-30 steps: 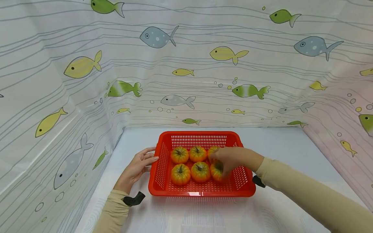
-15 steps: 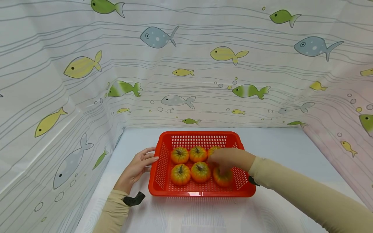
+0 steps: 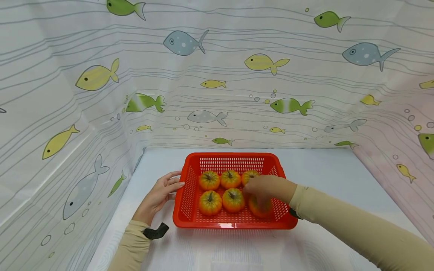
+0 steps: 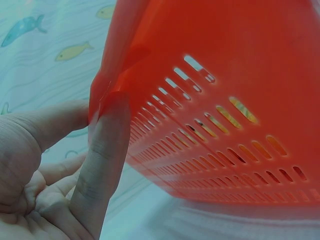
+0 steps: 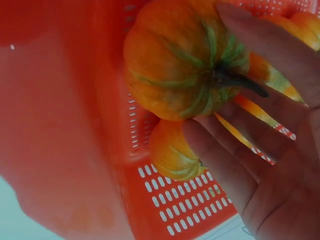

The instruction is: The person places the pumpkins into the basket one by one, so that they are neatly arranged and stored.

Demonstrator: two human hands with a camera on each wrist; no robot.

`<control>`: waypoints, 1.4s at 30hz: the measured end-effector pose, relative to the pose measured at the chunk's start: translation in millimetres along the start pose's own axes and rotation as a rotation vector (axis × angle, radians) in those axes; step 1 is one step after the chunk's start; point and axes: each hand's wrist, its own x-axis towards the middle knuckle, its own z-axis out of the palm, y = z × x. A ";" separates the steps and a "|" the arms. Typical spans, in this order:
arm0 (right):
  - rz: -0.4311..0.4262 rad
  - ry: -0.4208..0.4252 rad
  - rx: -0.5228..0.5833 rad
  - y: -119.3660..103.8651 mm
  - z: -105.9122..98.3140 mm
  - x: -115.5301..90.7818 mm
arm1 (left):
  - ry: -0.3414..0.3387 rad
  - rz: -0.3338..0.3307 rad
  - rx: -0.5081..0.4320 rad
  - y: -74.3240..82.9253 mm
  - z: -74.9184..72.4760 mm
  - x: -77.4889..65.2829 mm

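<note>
A red plastic basket (image 3: 234,225) with slotted sides holds several small orange pumpkins with green stripes, set in two rows. My left hand (image 3: 162,194) pinches the basket's left rim, thumb and index finger on either side of it, as the left wrist view shows. Inside the basket, my right hand (image 3: 268,188) grips the front right pumpkin (image 3: 261,210), partly covering it. In the right wrist view, fingers and thumb reach round this stemmed pumpkin (image 5: 175,60), with another pumpkin (image 5: 172,152) beyond it. The back right pumpkin (image 3: 250,175) is partly hidden behind the hand.
The basket stands on a pale patterned tabletop (image 3: 325,169). Walls of white sheeting (image 3: 217,94) printed with fish enclose the back and both sides. Beside the right hand's pumpkin sits the front middle pumpkin (image 3: 233,200); the front left pumpkin (image 3: 210,203) is next to it.
The front right pumpkin has shifted slightly right and nearer in the basket, with my right hand on it. My left hand and the basket stay where they were.
</note>
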 end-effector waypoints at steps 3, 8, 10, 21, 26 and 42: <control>-0.023 0.031 -0.015 0.7 1.1 1.1 | -0.002 -0.002 0.006 -0.5 0.1 -0.1; -0.037 0.053 -0.018 3.8 3.0 3.7 | -0.007 0.002 0.007 -0.4 -0.2 0.5; -0.039 0.057 -0.008 4.8 3.1 3.5 | -0.009 0.005 0.005 -0.4 -0.5 0.9; -0.028 0.206 0.191 26.1 -2.4 -32.5 | 0.018 0.016 0.102 0.9 -0.5 1.3; -0.019 0.349 0.192 47.8 13.4 -53.2 | 0.023 0.035 0.193 4.6 -0.3 -2.3; 0.237 0.622 0.246 90.8 86.8 -99.3 | 0.192 0.271 1.281 15.8 -10.1 -23.5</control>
